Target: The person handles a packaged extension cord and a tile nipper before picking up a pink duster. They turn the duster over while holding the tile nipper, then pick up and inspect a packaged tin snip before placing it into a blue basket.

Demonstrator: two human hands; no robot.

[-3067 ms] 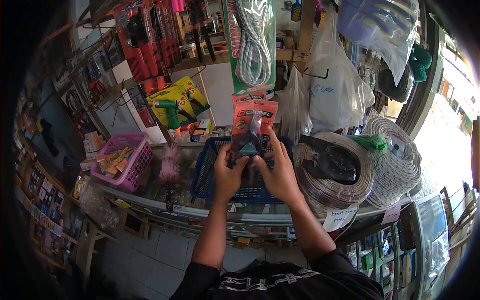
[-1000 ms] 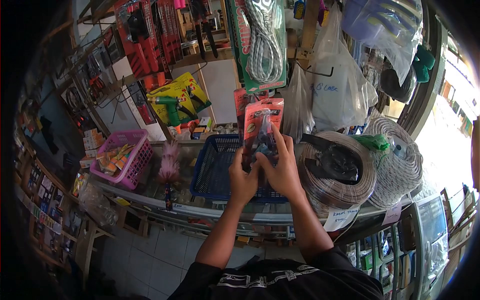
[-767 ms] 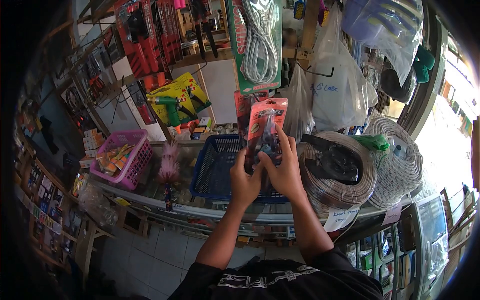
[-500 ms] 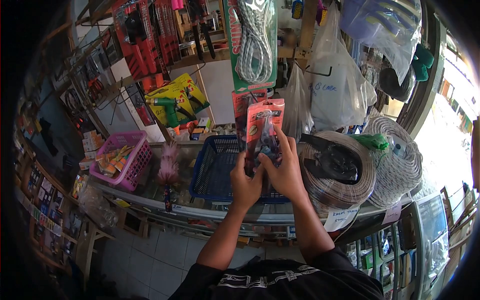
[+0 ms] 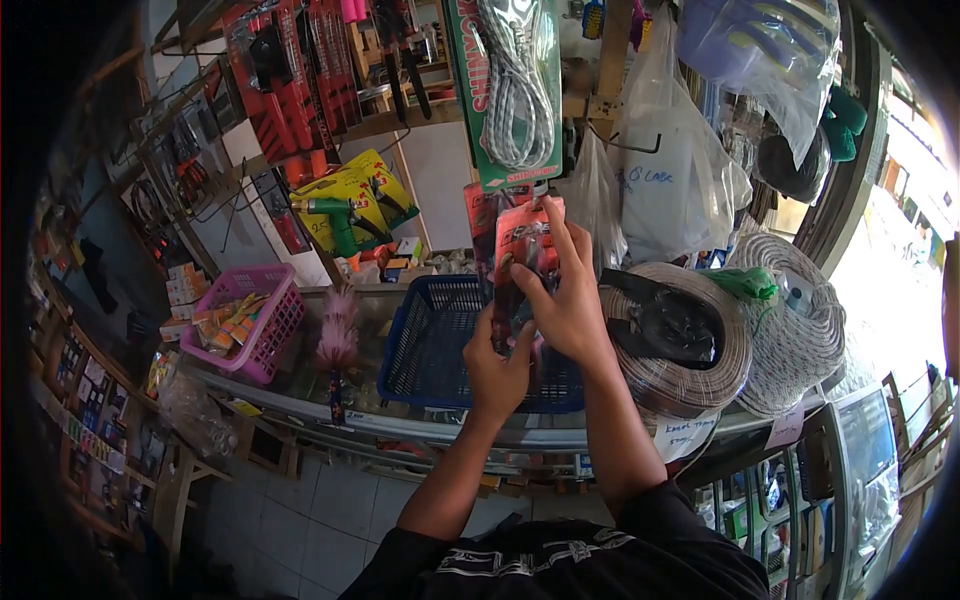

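Both hands are raised in front of the person, over the blue basket (image 5: 432, 345) that sits on the glass bench (image 5: 330, 400). They share one orange packet (image 5: 520, 240), a carded tool pack with a clear front, held upright just below the hanging green pack of rope (image 5: 510, 90). The left hand (image 5: 497, 362) has a closed grip on the lower end of the packet, fingers curled around its bottom edge from below. The right hand (image 5: 565, 290) is higher up, its grip closed on the right side and upper part of the packet, with the fingers spread over the front and one fingertip reaching near the top edge. A second, similar orange packet (image 5: 480, 215) hangs just behind and to the left of the held one; whether the two touch cannot be told. To the right of the hands, a large coil of cable (image 5: 690, 375) with a black wrap in its middle rests on the bench, and a white coil of cord (image 5: 800, 340) stands beside it. To the left, a pink basket (image 5: 250, 320) holds small packs, and a pink feather duster (image 5: 338, 340) stands between the two baskets. A yellow card with a green tool (image 5: 350, 205) hangs on the back wall.
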